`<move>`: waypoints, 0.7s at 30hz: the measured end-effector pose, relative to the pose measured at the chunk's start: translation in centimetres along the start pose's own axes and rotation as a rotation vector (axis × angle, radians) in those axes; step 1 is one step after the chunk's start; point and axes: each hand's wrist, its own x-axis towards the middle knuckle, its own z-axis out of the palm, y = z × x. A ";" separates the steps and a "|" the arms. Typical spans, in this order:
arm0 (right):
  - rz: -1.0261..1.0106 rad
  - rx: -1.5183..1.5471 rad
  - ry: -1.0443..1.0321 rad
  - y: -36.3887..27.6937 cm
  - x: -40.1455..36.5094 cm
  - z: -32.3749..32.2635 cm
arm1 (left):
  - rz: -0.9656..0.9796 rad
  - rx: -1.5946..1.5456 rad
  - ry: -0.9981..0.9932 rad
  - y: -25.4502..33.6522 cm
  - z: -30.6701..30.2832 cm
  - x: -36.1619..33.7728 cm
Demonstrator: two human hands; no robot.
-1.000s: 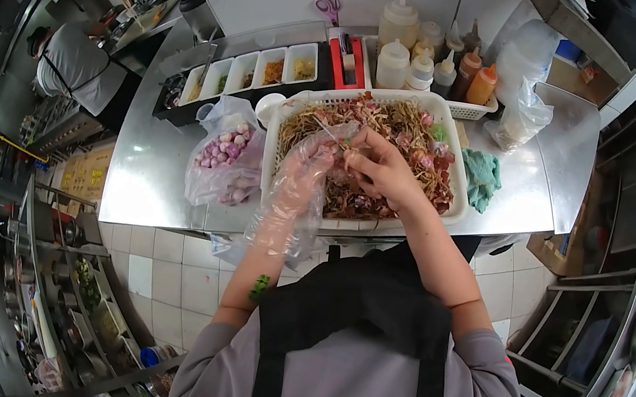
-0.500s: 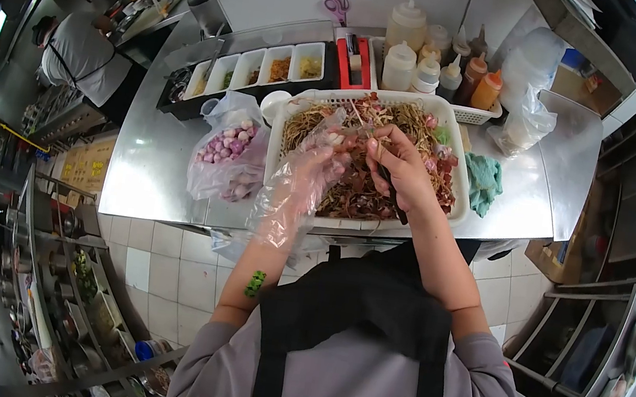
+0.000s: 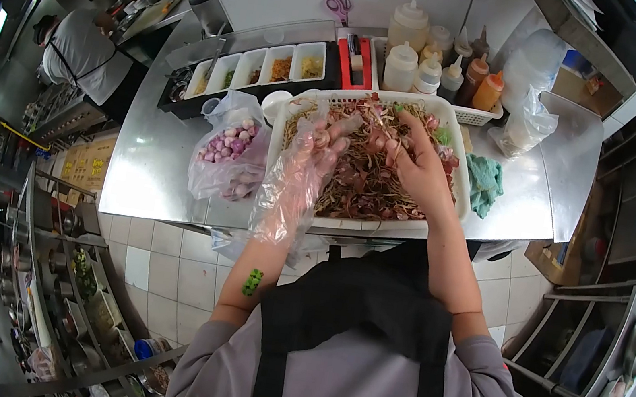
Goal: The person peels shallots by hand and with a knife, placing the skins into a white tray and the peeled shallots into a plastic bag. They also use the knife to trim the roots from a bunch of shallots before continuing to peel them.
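Your right hand (image 3: 419, 162) lies spread on the papery, stringy red-brown shallot skins (image 3: 359, 192) heaped in the white slotted plastic basket (image 3: 379, 226) at upper centre. Your left hand (image 3: 315, 149), in a crinkled clear glove, curls just beside it, but I cannot tell whether it pinches anything.

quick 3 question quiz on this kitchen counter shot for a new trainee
1. Which hand wears the clear plastic glove? A) left B) right C) both
2. True or false: the green cloth lies inside the white basket.
3. Fill in: the bag of pink bulbs sits on the basket's ___ side.

Key
1. A: the left hand is gloved, the right hand is bare.
2. False: it lies on the counter beside the basket.
3. left
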 end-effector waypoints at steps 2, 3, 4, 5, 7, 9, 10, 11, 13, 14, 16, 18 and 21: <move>-0.151 -0.258 0.057 0.1 -0.3 0.3 | -0.050 -0.037 -0.121 -0.1 -2.8 0.8; -0.118 -0.199 -0.056 -0.4 -0.6 0.5 | -0.098 -0.075 -0.241 -0.2 -3.7 1.1; -0.084 -0.140 -0.170 -0.7 -0.9 0.8 | -0.099 -0.076 -0.241 0.0 -1.9 0.5; -0.083 -0.141 -0.169 -0.8 -1.0 1.2 | -0.084 0.030 -0.022 0.0 0.0 -0.3; -0.275 -0.244 -0.261 -0.9 -1.2 1.8 | -0.068 0.136 0.197 -0.2 2.0 -0.9; -0.298 -0.294 -0.244 -1.0 -1.0 2.0 | 0.067 0.182 0.104 -0.4 2.6 -1.0; -0.326 -0.335 -0.188 -1.0 -0.8 2.1 | 0.067 0.182 0.104 -0.2 2.9 -1.2; -0.353 -0.375 -0.133 -0.9 -0.7 2.2 | 0.060 0.219 0.060 0.1 3.1 -1.6; -0.357 -0.365 -0.129 -0.9 -0.4 2.3 | 0.053 0.255 0.021 0.3 3.1 -1.9; -0.364 -0.356 -0.121 -1.0 -0.3 2.3 | 0.025 0.297 0.035 0.3 2.9 -1.9; -0.316 -0.364 -0.127 -1.2 -0.3 2.4 | -0.003 0.338 0.051 0.3 2.5 -1.9; -0.271 -0.371 -0.131 -1.2 -0.2 2.5 | -0.028 0.450 -0.035 0.7 1.8 -1.8; -0.297 -0.394 -0.116 -1.0 -0.2 2.7 | -0.042 0.625 0.023 0.9 1.8 -1.8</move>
